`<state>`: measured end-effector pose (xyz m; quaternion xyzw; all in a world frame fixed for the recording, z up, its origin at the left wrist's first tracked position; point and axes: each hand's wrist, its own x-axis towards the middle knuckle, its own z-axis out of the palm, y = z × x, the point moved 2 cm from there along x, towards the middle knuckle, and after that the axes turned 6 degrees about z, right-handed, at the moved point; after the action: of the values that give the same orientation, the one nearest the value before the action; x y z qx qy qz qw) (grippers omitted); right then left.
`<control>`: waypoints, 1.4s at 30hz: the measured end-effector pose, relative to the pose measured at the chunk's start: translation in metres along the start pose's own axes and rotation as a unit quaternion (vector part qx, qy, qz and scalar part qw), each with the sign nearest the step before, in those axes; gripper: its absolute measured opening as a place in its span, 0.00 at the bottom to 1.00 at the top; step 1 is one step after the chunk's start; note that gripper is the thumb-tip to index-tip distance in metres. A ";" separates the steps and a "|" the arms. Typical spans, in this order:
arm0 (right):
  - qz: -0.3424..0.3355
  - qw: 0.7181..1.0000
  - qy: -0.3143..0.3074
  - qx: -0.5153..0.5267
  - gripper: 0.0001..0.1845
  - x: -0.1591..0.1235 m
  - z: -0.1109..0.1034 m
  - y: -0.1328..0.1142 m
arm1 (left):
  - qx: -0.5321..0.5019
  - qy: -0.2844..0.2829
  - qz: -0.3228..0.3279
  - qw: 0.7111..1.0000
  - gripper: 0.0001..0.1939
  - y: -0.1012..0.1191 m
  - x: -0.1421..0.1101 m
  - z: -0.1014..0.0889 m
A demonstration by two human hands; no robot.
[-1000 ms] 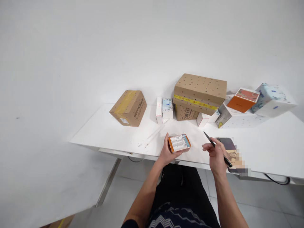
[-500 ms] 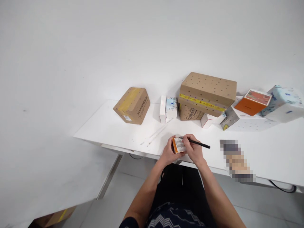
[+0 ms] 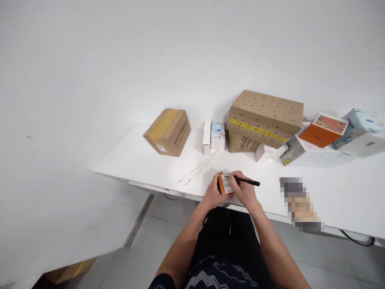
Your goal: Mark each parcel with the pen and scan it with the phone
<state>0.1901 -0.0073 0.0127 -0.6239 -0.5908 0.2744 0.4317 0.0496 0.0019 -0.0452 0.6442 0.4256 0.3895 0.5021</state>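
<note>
Near the front edge of the white table, my left hand (image 3: pixel 214 194) is wrapped round a small orange and white box (image 3: pixel 225 184), its printed white face turned up. My right hand (image 3: pixel 245 191) grips a black pen (image 3: pixel 249 181) by its lower part, with the back end sticking out to the right. The pen's tip reaches the box's white face; whether it touches is too small to tell. Fingers of both hands cover parts of the box.
On the white table (image 3: pixel 126 154) stand a taped cardboard box (image 3: pixel 170 134) at left, a slim white box (image 3: pixel 206 137), a blue-white pack (image 3: pixel 217 135), a large cardboard box (image 3: pixel 266 112) on a smaller carton, and an orange box (image 3: pixel 321 136). A blurred patch (image 3: pixel 300 204) lies right.
The pen has shifted slightly left and up in my right hand's grip, over the box face. My left hand keeps the box in place. The view has moved a little.
</note>
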 end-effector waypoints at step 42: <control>0.202 0.853 0.206 -0.435 0.31 -0.050 -0.105 0.112 | -0.066 0.001 0.059 0.996 0.48 -0.010 0.002 0.001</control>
<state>0.3281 -0.0711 -0.0423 -0.8959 -0.4083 -0.0636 0.1631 0.0493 0.0053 -0.0551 0.6335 0.3606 0.4462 0.5192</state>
